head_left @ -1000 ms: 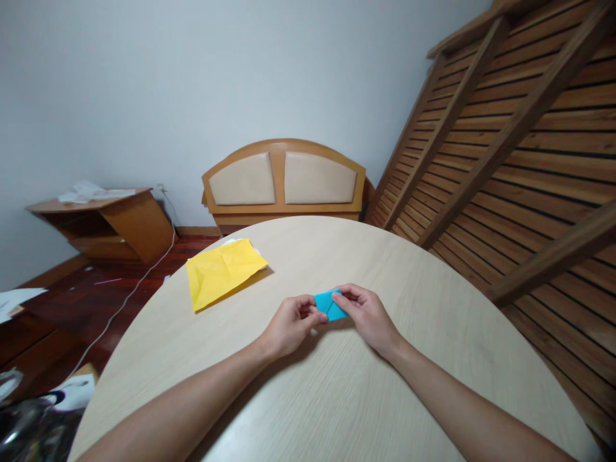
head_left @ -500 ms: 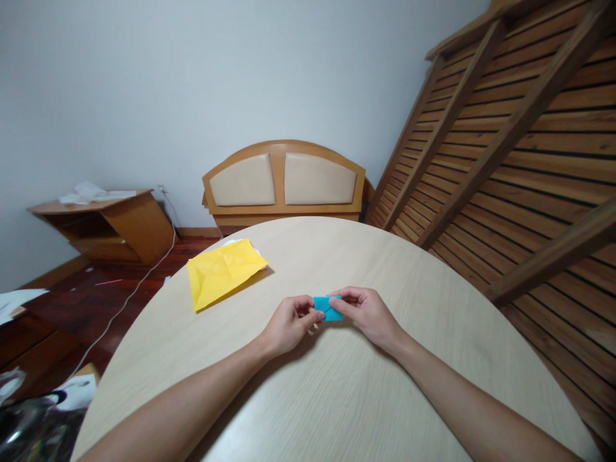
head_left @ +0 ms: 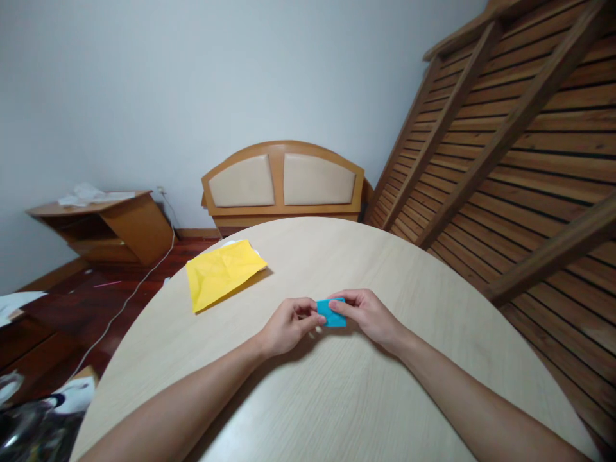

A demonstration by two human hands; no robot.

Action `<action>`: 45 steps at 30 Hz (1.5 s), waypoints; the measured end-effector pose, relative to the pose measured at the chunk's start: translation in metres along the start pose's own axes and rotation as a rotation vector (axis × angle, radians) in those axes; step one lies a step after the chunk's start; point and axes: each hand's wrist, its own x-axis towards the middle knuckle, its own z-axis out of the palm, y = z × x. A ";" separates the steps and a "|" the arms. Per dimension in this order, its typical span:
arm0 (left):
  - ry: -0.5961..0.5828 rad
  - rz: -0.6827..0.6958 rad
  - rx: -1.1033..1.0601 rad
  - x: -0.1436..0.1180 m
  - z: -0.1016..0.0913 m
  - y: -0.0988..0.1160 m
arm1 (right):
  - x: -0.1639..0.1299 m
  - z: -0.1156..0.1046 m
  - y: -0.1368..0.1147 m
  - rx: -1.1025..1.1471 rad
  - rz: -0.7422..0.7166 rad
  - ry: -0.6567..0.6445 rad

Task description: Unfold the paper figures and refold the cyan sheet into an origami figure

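Observation:
Between my two hands is a small folded piece of blue paper [head_left: 333,317], held just over the round table. My left hand [head_left: 291,326] pinches its left edge, thumb on top and fingers behind. Across from it, my right hand [head_left: 368,316] grips the upper right part, with the thumb lying on the paper's face. Some of the fingers behind the paper are hidden. A creased yellow sheet [head_left: 225,274] lies to the far left of my left hand, with something white showing from under its back edge.
The pale wooden round table [head_left: 308,256] spans the front. Beyond it stands a headboard [head_left: 279,179] with cream panels. Wooden slats [head_left: 500,154] lean at the right. A low cabinet [head_left: 135,224] with papers and a white cable [head_left: 129,298] are on the left.
The blue paper has shifted slightly right and toward me, and its face now looks plain where a diagonal fold line showed before. Both hands keep their hold.

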 end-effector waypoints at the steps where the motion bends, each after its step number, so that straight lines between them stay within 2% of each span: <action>1: -0.016 0.005 -0.013 0.000 0.000 0.001 | 0.000 -0.001 -0.001 0.033 0.030 -0.018; 5: -0.016 -0.014 -0.031 0.001 0.001 0.002 | 0.000 -0.004 0.002 0.080 0.086 -0.023; 10: 0.021 -0.053 0.004 0.001 0.004 0.003 | 0.002 -0.002 0.004 -0.075 -0.036 0.039; 14: 0.105 -0.103 0.008 0.001 0.009 0.002 | 0.003 0.001 0.003 -0.188 -0.103 0.078; 20: 0.186 -0.082 -0.049 0.001 0.011 0.000 | 0.004 0.000 0.009 -0.040 -0.014 0.105; 25: 0.158 -0.027 -0.110 0.003 0.010 0.003 | 0.002 -0.002 0.007 -0.082 0.010 0.067; 32: 0.169 -0.059 -0.038 0.004 0.008 -0.001 | 0.003 -0.003 0.002 -0.059 0.078 0.064; 39: 0.069 -0.092 0.001 0.000 0.006 0.004 | 0.001 -0.007 -0.001 -0.139 -0.033 0.135; 45: 0.125 -0.046 0.017 0.001 0.009 -0.002 | 0.002 -0.004 0.001 -0.139 -0.034 0.156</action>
